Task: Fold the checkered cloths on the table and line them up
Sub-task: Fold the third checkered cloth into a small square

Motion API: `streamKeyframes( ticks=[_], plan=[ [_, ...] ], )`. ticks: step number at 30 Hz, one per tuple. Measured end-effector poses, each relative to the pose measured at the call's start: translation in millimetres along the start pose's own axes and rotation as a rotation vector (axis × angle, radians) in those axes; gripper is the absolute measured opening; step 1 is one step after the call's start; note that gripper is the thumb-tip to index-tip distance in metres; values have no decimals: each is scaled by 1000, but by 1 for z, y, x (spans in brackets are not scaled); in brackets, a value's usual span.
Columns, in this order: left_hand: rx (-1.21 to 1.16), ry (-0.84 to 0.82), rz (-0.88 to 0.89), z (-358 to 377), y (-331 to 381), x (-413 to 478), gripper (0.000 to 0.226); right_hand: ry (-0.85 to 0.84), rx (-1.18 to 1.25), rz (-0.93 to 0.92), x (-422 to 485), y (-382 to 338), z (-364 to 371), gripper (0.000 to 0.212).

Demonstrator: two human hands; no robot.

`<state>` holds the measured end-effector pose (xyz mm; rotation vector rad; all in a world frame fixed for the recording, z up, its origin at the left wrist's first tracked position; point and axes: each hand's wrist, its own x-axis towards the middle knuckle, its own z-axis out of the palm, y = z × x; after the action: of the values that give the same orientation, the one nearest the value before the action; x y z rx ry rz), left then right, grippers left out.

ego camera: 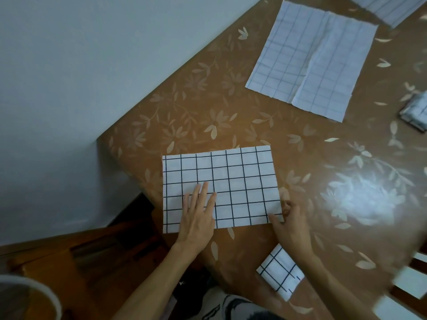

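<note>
Dim, cool indoor light, low contrast. Broad white glare patch on the glossy tabletop (360, 195) at right. Soft shadow on the wall (69, 88) at lower left. Motion blur smears bottom-right corner; wide-angle tilt bends edges. Slightly soft overall.

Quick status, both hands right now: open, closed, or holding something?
Left hand: open, fingers straight, lying flat on the checkered cloth.
Right hand: pinches that cloth's near right corner, thumb on top.
</note>
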<state>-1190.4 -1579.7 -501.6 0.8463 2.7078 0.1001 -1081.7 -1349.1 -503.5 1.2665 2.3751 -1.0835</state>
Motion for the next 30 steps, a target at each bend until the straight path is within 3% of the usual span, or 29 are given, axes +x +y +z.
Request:
streamKeyframes(
  ticks=[5, 10, 14, 16, 18, 21, 25, 30],
  plan=[
    [-127, -82, 87, 1, 30, -20, 55, -114, 34, 76, -9, -16, 3, 18],
    [-140, -124, 117, 1, 33, -45, 48, -119, 30, 84, -25, -21, 22, 25],
    [-120, -114, 108, 7, 31, -65, 53, 14, -44, 29, -45, -18, 30, 49],
    [-116, -100, 112, 10, 29, -76, 54, 18, -9, 68, -49, -13, 31, 44],
    [-123, -108, 107, 13, 26, -87, 52, -14, -5, 91, -49, -7, 32, 36],
    [-173, -88, 70, 16, 25, -104, 53, -70, 41, 102, -51, -8, 26, 39],
    [-275, -10, 69, 18, 32, -122, 62, -183, 216, 108, -72, -12, 23, 33],
    [-301, 131, 91, 24, 44, -130, 69, -328, 190, -140, -135, -18, 28, 35]
  ],
)
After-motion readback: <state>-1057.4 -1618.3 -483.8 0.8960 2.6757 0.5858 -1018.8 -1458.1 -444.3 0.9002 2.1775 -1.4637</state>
